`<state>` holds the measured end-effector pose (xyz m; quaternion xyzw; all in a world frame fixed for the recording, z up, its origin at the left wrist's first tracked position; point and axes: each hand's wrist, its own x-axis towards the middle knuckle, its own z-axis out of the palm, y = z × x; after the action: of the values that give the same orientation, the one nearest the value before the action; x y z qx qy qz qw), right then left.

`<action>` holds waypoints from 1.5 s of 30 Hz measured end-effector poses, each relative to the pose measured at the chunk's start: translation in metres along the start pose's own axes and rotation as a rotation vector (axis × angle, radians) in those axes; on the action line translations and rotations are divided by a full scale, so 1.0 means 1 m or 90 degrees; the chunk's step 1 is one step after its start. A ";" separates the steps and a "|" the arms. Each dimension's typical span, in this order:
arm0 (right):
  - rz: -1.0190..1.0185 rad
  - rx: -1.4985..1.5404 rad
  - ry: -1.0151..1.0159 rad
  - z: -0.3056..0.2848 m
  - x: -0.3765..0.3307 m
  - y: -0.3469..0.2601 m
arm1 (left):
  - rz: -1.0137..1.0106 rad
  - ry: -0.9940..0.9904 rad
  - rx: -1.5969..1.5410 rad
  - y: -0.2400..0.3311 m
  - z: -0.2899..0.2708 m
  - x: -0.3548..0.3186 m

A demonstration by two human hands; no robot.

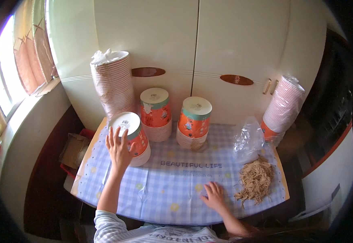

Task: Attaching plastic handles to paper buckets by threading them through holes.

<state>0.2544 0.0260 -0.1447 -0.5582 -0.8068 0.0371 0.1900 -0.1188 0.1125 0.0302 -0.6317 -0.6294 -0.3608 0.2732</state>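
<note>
The left hand (119,149) lies open, fingers spread, against the near side of a short stack of orange paper cups (134,137) standing upside down on the checked surface (164,186); it seems to touch the stack without gripping it. The right hand (213,195) rests flat and empty on the surface, just left of a heap of tan rubber bands (256,180). Beyond the hands stand two more upturned cup stacks (156,114) (194,121) and, beyond the bands, a crumpled clear bag (247,139).
</note>
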 end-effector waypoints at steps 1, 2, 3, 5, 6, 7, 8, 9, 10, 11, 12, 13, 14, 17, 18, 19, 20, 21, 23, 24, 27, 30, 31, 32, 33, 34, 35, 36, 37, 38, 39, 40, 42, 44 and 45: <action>-0.006 -0.043 0.006 -0.004 -0.009 -0.015 | -0.017 -0.014 0.005 -0.009 -0.001 -0.001; -0.010 -0.047 0.008 -0.003 -0.020 -0.023 | -0.017 -0.021 0.012 -0.016 0.002 -0.003; -0.014 -0.050 0.011 -0.003 -0.028 -0.030 | -0.015 -0.034 0.007 -0.024 0.006 -0.006; -0.011 -0.044 0.016 -0.007 -0.040 -0.043 | -0.013 -0.048 -0.036 -0.031 0.010 -0.005; -0.011 -0.026 0.035 -0.007 -0.045 -0.046 | -0.014 -0.049 -0.035 -0.033 0.011 -0.005; -0.010 -0.008 0.056 -0.006 -0.047 -0.047 | -0.026 -0.060 -0.071 -0.034 0.013 -0.003; -0.010 -0.008 0.056 -0.005 -0.046 -0.047 | -0.037 -0.071 -0.107 -0.035 0.014 -0.001; -0.013 0.007 0.075 -0.004 -0.045 -0.045 | -0.010 -0.038 -0.116 -0.035 0.014 0.001; -0.012 0.022 0.093 -0.003 -0.044 -0.045 | -0.006 -0.039 -0.117 -0.034 0.013 0.002; -0.009 0.024 0.105 -0.002 -0.044 -0.045 | -0.015 -0.046 -0.133 -0.033 0.011 0.004; -0.006 0.026 0.107 -0.003 -0.043 -0.044 | -0.024 -0.053 -0.149 -0.032 0.010 0.006; -0.001 0.016 0.102 -0.004 -0.044 -0.044 | -0.023 -0.031 -0.150 -0.031 0.008 0.006; 0.004 0.006 0.097 -0.006 -0.044 -0.044 | -0.019 -0.031 -0.150 -0.032 0.008 0.005; 0.009 -0.011 0.100 -0.010 -0.045 -0.047 | -0.035 -0.022 -0.143 -0.031 0.007 0.003; 0.009 -0.017 0.094 -0.011 -0.045 -0.047 | -0.033 -0.016 -0.149 -0.032 0.004 0.005; 0.014 -0.020 0.092 -0.011 -0.045 -0.045 | -0.033 -0.017 -0.157 -0.032 0.006 0.006; 0.013 -0.011 0.090 -0.009 -0.044 -0.045 | -0.033 -0.021 -0.158 -0.034 0.008 0.007; 0.012 -0.001 0.087 -0.008 -0.043 -0.045 | -0.044 -0.023 -0.169 -0.036 0.009 0.009; 0.011 -0.006 0.082 -0.011 -0.043 -0.047 | -0.057 -0.019 -0.182 -0.037 0.002 0.014; 0.007 -0.009 0.077 -0.012 -0.043 -0.047 | -0.055 -0.006 -0.184 -0.038 0.000 0.016; 0.000 0.007 0.086 -0.015 -0.041 -0.048 | -0.043 0.032 -0.205 -0.038 -0.017 0.028; -0.003 0.013 0.077 -0.015 -0.040 -0.045 | -0.034 0.130 -0.214 -0.018 -0.047 0.034; -0.004 0.014 0.075 -0.015 -0.041 -0.044 | -0.028 0.171 -0.213 -0.011 -0.055 0.032; -0.007 0.017 0.076 -0.015 -0.040 -0.044 | -0.056 0.203 -0.254 -0.006 -0.062 0.025; -0.010 0.021 0.076 -0.015 -0.040 -0.043 | -0.052 0.244 -0.289 -0.005 -0.066 0.015; -0.015 0.024 0.075 -0.015 -0.039 -0.043 | -0.048 0.276 -0.377 -0.003 -0.070 0.005; -0.016 0.020 0.072 -0.016 -0.039 -0.043 | -0.032 0.307 -0.427 0.002 -0.076 -0.004; -0.016 0.016 0.069 -0.016 -0.040 -0.043 | -0.086 0.301 -0.517 0.002 -0.078 -0.017; -0.022 0.019 0.066 -0.017 -0.041 -0.044 | -0.141 0.296 -0.605 0.001 -0.081 -0.032; -0.023 0.038 0.078 -0.017 -0.041 -0.044 | -0.263 0.264 -0.725 0.003 -0.083 -0.042; -0.023 0.058 0.089 -0.017 -0.042 -0.044 | -0.344 0.229 -0.846 0.015 -0.084 -0.051; -0.026 0.061 0.086 -0.015 -0.044 -0.042 | -0.388 0.132 -0.952 0.016 -0.079 -0.059; 0.006 0.236 0.069 -0.009 -0.044 -0.038 | -0.597 0.013 -1.111 0.022 -0.059 -0.080; 0.019 0.373 0.072 0.002 -0.039 -0.033 | -0.729 -0.115 -1.191 0.038 -0.042 -0.099; 0.029 0.508 0.076 0.004 -0.037 -0.033 | -0.737 -0.159 -1.228 0.040 -0.029 -0.113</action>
<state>0.2355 -0.0196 -0.1493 -0.4594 -0.7039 0.3192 0.4376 -0.0767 0.0196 -0.0385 -0.2237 -0.3089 -0.7021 -0.6013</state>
